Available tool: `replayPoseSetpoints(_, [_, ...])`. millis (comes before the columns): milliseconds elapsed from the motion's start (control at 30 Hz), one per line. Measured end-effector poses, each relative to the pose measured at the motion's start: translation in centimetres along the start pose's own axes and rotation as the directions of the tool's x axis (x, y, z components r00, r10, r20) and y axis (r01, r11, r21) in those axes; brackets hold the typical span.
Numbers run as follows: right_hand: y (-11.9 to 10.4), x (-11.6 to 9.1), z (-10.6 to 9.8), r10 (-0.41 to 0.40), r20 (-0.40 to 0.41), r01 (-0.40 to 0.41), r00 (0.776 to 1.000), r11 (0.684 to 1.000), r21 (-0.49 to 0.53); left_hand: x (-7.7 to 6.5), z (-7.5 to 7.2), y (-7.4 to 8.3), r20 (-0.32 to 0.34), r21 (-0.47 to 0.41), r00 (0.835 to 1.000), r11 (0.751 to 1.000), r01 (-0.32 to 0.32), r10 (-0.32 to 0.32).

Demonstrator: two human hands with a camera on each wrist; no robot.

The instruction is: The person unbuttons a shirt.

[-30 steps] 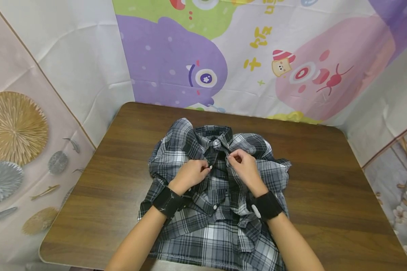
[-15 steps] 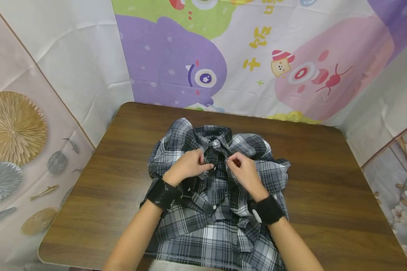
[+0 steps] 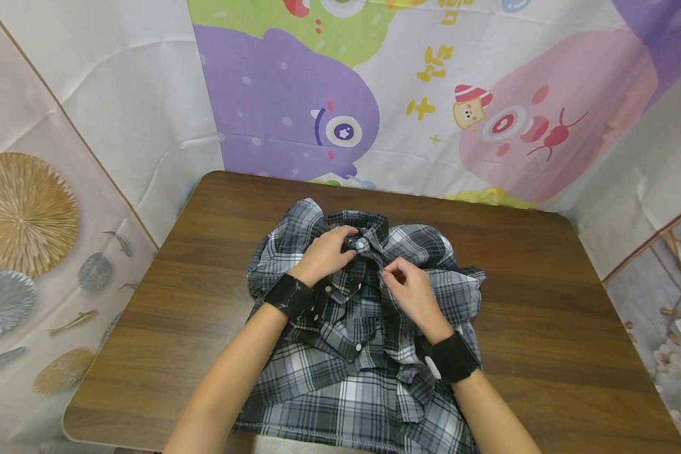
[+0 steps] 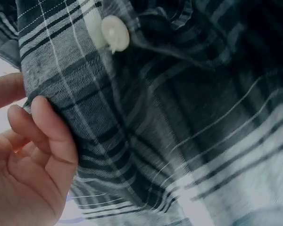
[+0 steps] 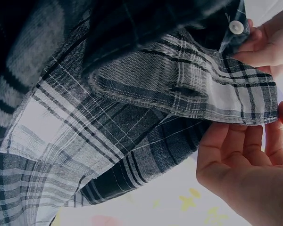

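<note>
A black, grey and white plaid shirt (image 3: 352,391) lies on the wooden table, its collar (image 3: 356,219) toward the far side. A white button (image 3: 361,244) sits at the collar. My left hand (image 3: 326,252) is at the collar beside that button, its thumb and fingers on the edge of the cloth. In the right wrist view, the left fingertips (image 5: 262,49) grip dark cloth near a button (image 5: 236,27). My right hand (image 3: 411,287) pinches the front edge of the shirt, and a buttonhole (image 5: 188,92) shows in that strip. Another button (image 4: 115,33) shows in the left wrist view.
The brown table (image 3: 159,340) extends on both sides of the shirt. Behind it hangs a cloth printed with cartoon figures (image 3: 295,107). Patterned sheets (image 3: 11,113) stand at the left and right. Black bands (image 3: 289,296) wrap both wrists.
My left hand has let go of the front edge near a lower button and moved up to the collar button. The right hand keeps its pinch, nearly unmoved.
</note>
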State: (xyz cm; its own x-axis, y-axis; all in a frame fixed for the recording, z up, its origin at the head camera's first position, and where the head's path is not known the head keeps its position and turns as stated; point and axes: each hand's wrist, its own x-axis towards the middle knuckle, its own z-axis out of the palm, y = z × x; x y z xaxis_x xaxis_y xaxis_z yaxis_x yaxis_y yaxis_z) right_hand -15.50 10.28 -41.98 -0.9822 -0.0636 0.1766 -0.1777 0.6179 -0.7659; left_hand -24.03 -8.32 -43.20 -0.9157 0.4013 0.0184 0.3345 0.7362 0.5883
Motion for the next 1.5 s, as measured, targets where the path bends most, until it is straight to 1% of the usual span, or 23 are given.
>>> replayPoseSetpoints(133, [0.2, -0.2, -0.1, -0.009, -0.002, 0.009, 1.000, 1.000, -0.011, 0.5, 0.7, -0.2, -0.010, 0.009, 1.000, 1.000, 0.008, -0.008])
replayPoseSetpoints(200, [0.3, -0.3, -0.1, -0.006, 0.003, 0.006, 1.000, 1.000, -0.016, 0.6, 1.0, -0.2, -0.030, 0.008, 1.000, 1.000, 0.002, -0.002])
replayPoseSetpoints(300, [0.3, -0.4, -0.3, 0.005, 0.020, -0.004, 1.000, 0.999, -0.040, 0.5, 1.2, -0.3, -0.065, -0.018, 0.998, 1.000, -0.012, 0.010])
replayPoseSetpoints(467, [0.4, -0.4, -0.6, 0.050, 0.097, -0.039, 0.994, 0.994, -0.105, 0.1, 1.1, -0.2, -0.127, -0.083, 0.991, 0.995, -0.047, 0.036])
replayPoseSetpoints(567, [0.4, -0.3, -0.6, 0.086, 0.146, -0.066, 0.986, 0.989, -0.133, -0.4, 0.7, 0.2, -0.156, -0.112, 0.986, 0.991, -0.068, 0.051])
replayPoseSetpoints(633, [0.4, -0.2, -0.5, 0.100, 0.160, -0.079, 0.982, 0.988, -0.135, -0.8, 0.4, 0.6, -0.176, -0.127, 0.982, 0.988, -0.087, 0.064])
replayPoseSetpoints(700, [0.2, -0.1, -0.4, 0.113, 0.158, -0.095, 0.981, 0.988, -0.119, -1.3, 0.1, 1.2, -0.198, -0.132, 0.977, 0.985, -0.109, 0.081])
replayPoseSetpoints(767, [-0.1, 0.1, -0.4, 0.118, 0.139, -0.106, 0.983, 0.991, -0.086, -1.7, -0.1, 1.8, -0.223, -0.130, 0.969, 0.982, -0.135, 0.104])
replayPoseSetpoints(900, [-0.8, 0.3, -0.4, 0.116, 0.057, -0.115, 0.992, 0.993, -0.007, -2.6, -0.4, 2.9, -0.260, -0.102, 0.954, 0.979, -0.178, 0.146])
replayPoseSetpoints(967, [-1.2, 0.3, -0.4, 0.092, 0.016, -0.092, 0.996, 0.995, 0.026, -3.0, -0.5, 3.4, -0.266, -0.082, 0.950, 0.979, -0.188, 0.160])
replayPoseSetpoints(1100, [-1.7, 0.3, -0.4, -0.028, -0.040, 0.029, 0.999, 0.999, 0.032, -3.8, -0.5, 4.2, -0.259, -0.031, 0.949, 0.981, -0.194, 0.180])
replayPoseSetpoints(1200, [-1.8, 0.2, -0.3, -0.127, -0.046, 0.126, 0.991, 0.992, -0.021, -4.3, -0.5, 4.6, -0.256, 0.007, 0.948, 0.981, -0.194, 0.189])
replayPoseSetpoints(1267, [-1.8, 0.2, -0.2, -0.175, -0.021, 0.173, 0.984, 0.983, -0.069, -4.6, -0.5, 4.8, -0.258, 0.026, 0.947, 0.981, -0.192, 0.192])
replayPoseSetpoints(1333, [-1.7, 0.1, 0.0, -0.206, 0.004, 0.205, 0.979, 0.973, -0.104, -4.8, -0.6, 4.9, -0.258, 0.038, 0.946, 0.980, -0.194, 0.197])
replayPoseSetpoints(1400, [-1.6, 0.1, 0.1, -0.223, 0.011, 0.223, 0.975, 0.967, -0.124, -5.0, -0.7, 5.0, -0.247, 0.043, 0.947, 0.978, -0.203, 0.207])
replayPoseSetpoints(1500, [-1.6, 0.1, 0.3, -0.233, -0.012, 0.230, 0.972, 0.964, -0.132, -5.2, -0.7, 5.2, -0.209, 0.052, 0.952, 0.975, -0.216, 0.222])
